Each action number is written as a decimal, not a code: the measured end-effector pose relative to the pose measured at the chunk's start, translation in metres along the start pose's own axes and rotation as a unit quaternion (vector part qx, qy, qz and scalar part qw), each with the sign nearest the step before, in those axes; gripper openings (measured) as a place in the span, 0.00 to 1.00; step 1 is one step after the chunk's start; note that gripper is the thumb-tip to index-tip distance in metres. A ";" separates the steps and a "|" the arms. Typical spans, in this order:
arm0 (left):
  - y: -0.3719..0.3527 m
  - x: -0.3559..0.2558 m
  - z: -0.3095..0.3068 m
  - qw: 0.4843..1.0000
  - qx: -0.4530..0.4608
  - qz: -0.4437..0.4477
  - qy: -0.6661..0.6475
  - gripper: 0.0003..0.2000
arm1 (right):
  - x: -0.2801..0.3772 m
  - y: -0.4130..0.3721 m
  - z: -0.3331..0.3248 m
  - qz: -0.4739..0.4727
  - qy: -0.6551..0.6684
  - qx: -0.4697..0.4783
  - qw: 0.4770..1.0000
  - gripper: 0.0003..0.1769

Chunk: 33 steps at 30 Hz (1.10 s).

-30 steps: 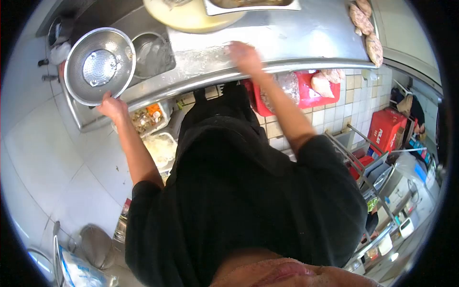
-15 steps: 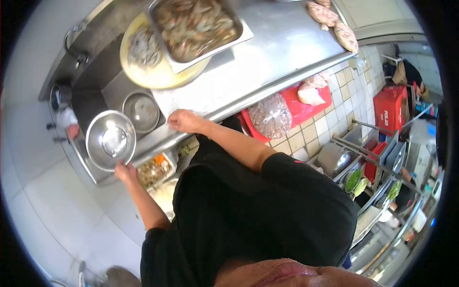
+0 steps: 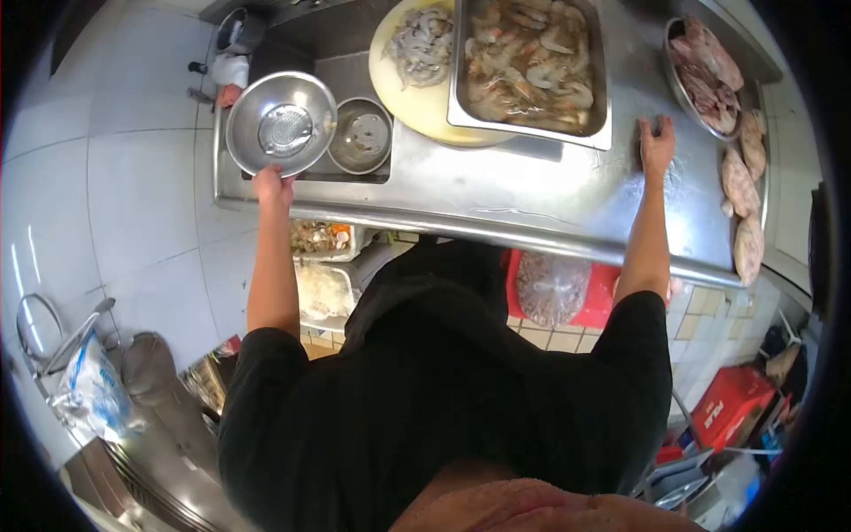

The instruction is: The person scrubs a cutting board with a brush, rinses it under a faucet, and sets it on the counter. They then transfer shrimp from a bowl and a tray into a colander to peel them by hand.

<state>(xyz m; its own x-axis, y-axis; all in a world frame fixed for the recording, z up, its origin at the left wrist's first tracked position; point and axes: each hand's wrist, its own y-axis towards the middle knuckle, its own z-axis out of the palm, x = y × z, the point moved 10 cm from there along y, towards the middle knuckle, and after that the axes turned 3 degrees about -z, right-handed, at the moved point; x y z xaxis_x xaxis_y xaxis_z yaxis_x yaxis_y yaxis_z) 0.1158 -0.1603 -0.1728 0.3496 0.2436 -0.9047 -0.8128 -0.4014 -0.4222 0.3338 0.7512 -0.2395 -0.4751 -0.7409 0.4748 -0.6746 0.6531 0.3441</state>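
My left hand grips the near rim of a steel bowl, which is over the left part of the sink. A smaller round metal pan is just right of the bowl, in the sink. My right hand is over the steel counter, fingers apart and holding nothing, between a deep metal tray of shrimp in liquid and a bowl of raw meat. Peeled shrimp lie on a round yellow board, partly under the tray.
Long pale-brown pieces lie at the counter's right end. Below the counter's front edge are a red tray with a bagged food and white containers of scraps. A red box stands at lower right.
The view has turned toward the counter's right end. My right hand has moved from the counter's front edge by the sink to the right, and its fingers have opened. My left hand still holds the bowl.
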 end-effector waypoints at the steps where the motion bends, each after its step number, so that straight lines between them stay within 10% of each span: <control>1: -0.012 -0.014 0.009 1.000 0.002 0.019 0.007 0.25 | 0.010 0.009 0.011 -0.012 -0.003 0.002 1.000 0.42; 10: -0.090 -0.089 0.092 0.994 0.015 0.105 0.040 0.22 | 0.113 0.046 0.093 -0.183 -0.131 0.128 0.966 0.40; 13: -0.096 -0.114 0.118 0.984 0.041 0.156 0.074 0.21 | 0.121 0.013 0.113 -0.282 -0.506 0.048 0.814 0.38; 16: -0.110 -0.142 0.163 0.952 0.084 0.278 0.096 0.20 | 0.103 -0.020 0.105 -0.215 -0.103 0.090 0.967 0.42; 17: -0.112 -0.149 0.172 0.939 0.072 0.298 0.155 0.21 | 0.104 -0.033 0.107 -0.219 -0.231 0.132 0.939 0.43; 20: -0.135 -0.170 0.220 0.809 0.006 0.449 0.379 0.21 | 0.118 -0.078 0.071 -0.194 -0.096 0.128 0.968 0.32; 23: -0.218 -0.176 0.276 0.581 0.116 0.754 0.284 0.33 | 0.149 -0.117 0.038 -0.146 -0.153 0.189 0.959 0.31; 24: -0.193 -0.156 0.292 0.667 0.199 0.618 0.365 0.33 | 0.151 -0.129 0.030 -0.121 -0.163 0.192 0.960 0.31; 27: -0.205 -0.154 0.301 0.572 0.223 0.737 0.282 0.35 | 0.149 -0.156 0.024 -0.109 -0.160 0.168 0.967 0.33; 33: -0.181 -0.177 0.287 0.686 0.230 0.655 0.217 0.35 | 0.164 -0.183 0.001 -0.118 -0.098 0.187 0.970 0.35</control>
<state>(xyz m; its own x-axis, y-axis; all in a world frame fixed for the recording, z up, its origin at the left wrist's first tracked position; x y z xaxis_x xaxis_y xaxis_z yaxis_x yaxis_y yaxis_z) 0.0676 0.1226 0.0801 -0.7970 -0.3858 -0.4647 -0.5881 0.3208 0.7424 0.3786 0.5099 -0.2252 -0.3567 -0.9020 0.2432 -0.9177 0.3870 0.0895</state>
